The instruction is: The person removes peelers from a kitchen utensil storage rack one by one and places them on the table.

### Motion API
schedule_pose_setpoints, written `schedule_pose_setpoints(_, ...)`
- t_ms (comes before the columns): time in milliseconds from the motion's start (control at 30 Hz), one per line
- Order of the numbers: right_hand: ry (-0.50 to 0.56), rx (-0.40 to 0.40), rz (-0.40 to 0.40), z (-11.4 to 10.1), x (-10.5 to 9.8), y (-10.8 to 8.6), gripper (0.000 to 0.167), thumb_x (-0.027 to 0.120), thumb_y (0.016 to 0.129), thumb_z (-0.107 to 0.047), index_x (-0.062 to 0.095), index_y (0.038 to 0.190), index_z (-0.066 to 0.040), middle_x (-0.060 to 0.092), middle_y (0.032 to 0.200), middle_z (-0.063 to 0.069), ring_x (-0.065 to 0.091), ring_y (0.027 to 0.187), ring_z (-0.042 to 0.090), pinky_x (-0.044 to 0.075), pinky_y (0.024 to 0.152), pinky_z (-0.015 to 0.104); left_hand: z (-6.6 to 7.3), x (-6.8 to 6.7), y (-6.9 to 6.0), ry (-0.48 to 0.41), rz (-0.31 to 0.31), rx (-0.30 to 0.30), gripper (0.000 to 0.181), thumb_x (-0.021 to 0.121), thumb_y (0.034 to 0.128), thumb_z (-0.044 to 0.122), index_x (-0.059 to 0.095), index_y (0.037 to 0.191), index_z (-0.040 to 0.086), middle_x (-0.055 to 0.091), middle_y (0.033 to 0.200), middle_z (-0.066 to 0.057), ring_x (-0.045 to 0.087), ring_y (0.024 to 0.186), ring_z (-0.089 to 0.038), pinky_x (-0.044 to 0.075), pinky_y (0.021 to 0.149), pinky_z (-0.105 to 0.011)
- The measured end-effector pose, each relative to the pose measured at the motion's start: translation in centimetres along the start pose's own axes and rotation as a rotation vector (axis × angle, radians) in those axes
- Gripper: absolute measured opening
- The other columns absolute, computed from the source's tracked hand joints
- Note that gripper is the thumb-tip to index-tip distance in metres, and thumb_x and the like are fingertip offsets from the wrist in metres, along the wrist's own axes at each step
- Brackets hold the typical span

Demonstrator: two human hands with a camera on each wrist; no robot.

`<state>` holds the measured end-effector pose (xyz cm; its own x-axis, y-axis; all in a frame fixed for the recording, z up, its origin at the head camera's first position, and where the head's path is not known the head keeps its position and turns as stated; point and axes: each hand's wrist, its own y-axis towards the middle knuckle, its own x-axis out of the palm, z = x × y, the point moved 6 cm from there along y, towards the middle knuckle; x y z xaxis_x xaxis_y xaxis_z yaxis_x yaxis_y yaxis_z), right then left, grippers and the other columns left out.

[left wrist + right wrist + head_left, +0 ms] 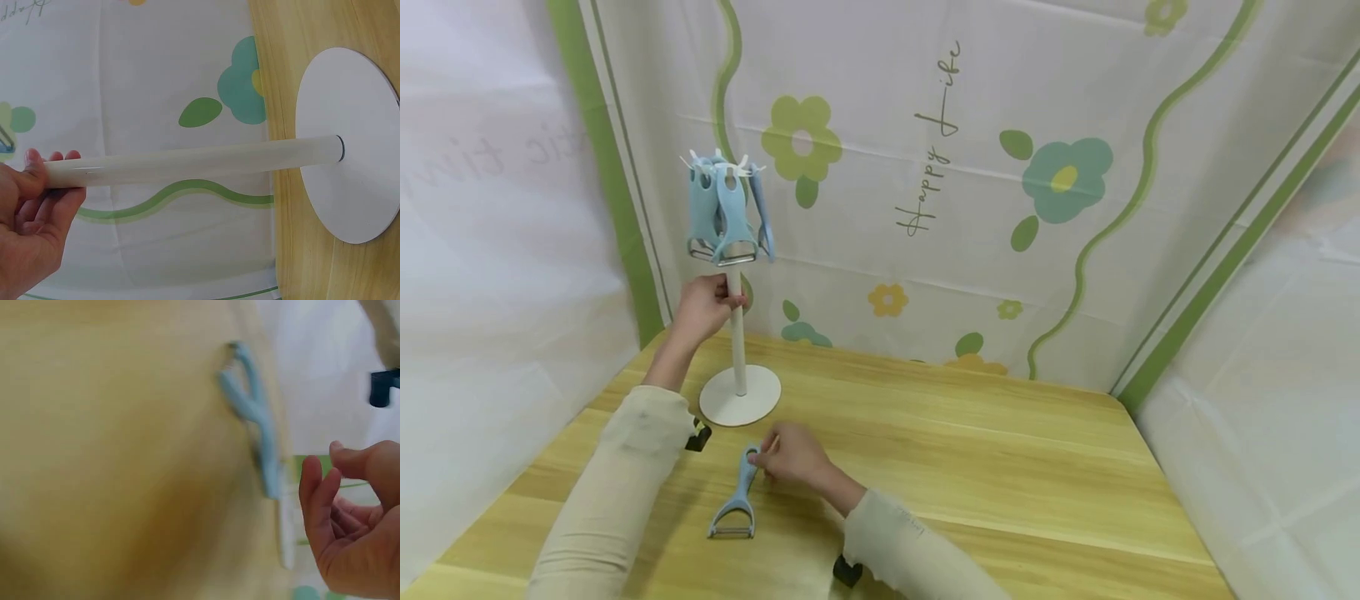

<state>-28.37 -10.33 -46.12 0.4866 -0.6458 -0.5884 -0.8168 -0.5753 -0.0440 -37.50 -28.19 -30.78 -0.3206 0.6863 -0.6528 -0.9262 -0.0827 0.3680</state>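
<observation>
In the head view, my left hand (703,308) grips the white pole (738,354) of an upright stand just below several hanging light-blue peelers (732,212). The left wrist view shows the fingers and thumb of that hand (39,219) around the pole (206,160), above its round white base (350,203). One more blue peeler (742,490) lies on the table in front of the base, its handle end beside my right hand (795,454). In the right wrist view, a small gap separates the bent, loose fingers of this hand (359,528) from the blurred peeler (267,444).
The wooden table (970,467) extends to the right of the stand. A white curtain (865,192) with printed flowers hangs behind it, with white cloth at both sides. Small dark pieces (847,571) show by both sleeves.
</observation>
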Motion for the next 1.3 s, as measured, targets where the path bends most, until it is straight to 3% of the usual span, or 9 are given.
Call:
schedule_pose_setpoints(133,-0.008,-0.143,-0.039,-2.3,-2.6,0.8,0.016,0.072,0.093,-0.017,0.064,0.098,-0.005,0.074,0.076,0.010,0.073,0.065,0.026,0.051,0.049,0.018,0.0,0.2,0.2,-0.002,0.000,-0.003,0.016,0.061,0.0979,0.007,0.067,0.102,-0.008,0.071,0.105,-0.029,0.069,0.101,-0.044,0.056,0.089,-0.054)
schedule_pose_setpoints(233,-0.068,-0.230,-0.017,-4.3,-4.8,1.5,0.020,0.071,0.094,-0.019,0.065,0.104,-0.003,0.076,0.082,0.009,0.074,0.070,0.022,0.052,0.053,0.017,0.1,0.4,0.4,-0.007,-0.003,-0.010,0.018,0.061,0.0980,0.007,0.066,0.105,-0.008,0.071,0.106,-0.030,0.069,0.102,-0.044,0.056,0.089,-0.054)
schedule_pose_setpoints(433,-0.091,-0.309,0.102,-7.7,-9.1,2.5,0.025,0.067,0.096,-0.022,0.064,0.112,-0.003,0.075,0.098,0.009,0.071,0.081,0.012,0.054,0.066,0.015,0.4,0.8,0.6,-0.018,-0.012,-0.003,0.018,0.061,0.0972,0.006,0.067,0.105,-0.009,0.071,0.105,-0.029,0.069,0.102,-0.044,0.057,0.088,-0.054)
schedule_pose_setpoints(633,-0.022,-0.410,0.269,-10.7,-12.5,3.3,0.033,0.066,0.097,-0.019,0.060,0.125,-0.003,0.071,0.116,0.013,0.072,0.099,0.020,0.056,0.079,0.016,0.7,1.0,0.9,-0.022,-0.002,0.014,0.016,0.062,0.0959,0.004,0.067,0.103,-0.010,0.070,0.106,-0.031,0.069,0.101,-0.045,0.056,0.089,-0.055)
schedule_pose_setpoints(833,0.064,-0.440,0.419,-13.7,-15.1,4.4,0.037,0.067,0.097,-0.017,0.058,0.130,-0.003,0.067,0.127,0.012,0.069,0.111,0.021,0.056,0.083,0.017,0.8,0.8,0.9,-0.024,-0.013,0.019,0.019,0.062,0.0964,0.005,0.065,0.107,-0.011,0.069,0.109,-0.033,0.069,0.102,-0.046,0.057,0.087,-0.054)
schedule_pose_setpoints(1033,0.065,-0.446,0.487,-17.9,-16.4,5.8,0.040,0.068,0.096,-0.018,0.056,0.132,-0.003,0.066,0.129,0.012,0.064,0.119,0.021,0.054,0.085,0.013,0.5,0.0,0.3,-0.013,-0.006,0.046,0.018,0.062,0.0961,0.004,0.066,0.107,-0.010,0.070,0.104,-0.032,0.070,0.097,-0.044,0.057,0.083,-0.050)
schedule_pose_setpoints(1167,0.071,-0.413,0.533,-19.6,-17.0,6.7,0.042,0.070,0.095,-0.020,0.057,0.131,-0.004,0.065,0.127,0.011,0.064,0.115,0.019,0.053,0.084,0.010,0.0,-0.2,0.1,-0.015,-0.017,0.028,0.016,0.062,0.0968,0.007,0.068,0.103,-0.008,0.072,0.100,-0.029,0.070,0.094,-0.040,0.057,0.081,-0.045)
schedule_pose_setpoints(1300,0.051,-0.372,0.577,-20.4,-17.7,7.6,0.045,0.072,0.093,-0.024,0.058,0.131,-0.004,0.066,0.123,0.008,0.063,0.112,0.017,0.052,0.085,0.012,-0.1,-0.2,0.3,-0.012,-0.022,0.028,0.017,0.062,0.0972,0.008,0.068,0.102,-0.007,0.072,0.102,-0.029,0.070,0.095,-0.041,0.057,0.083,-0.050)
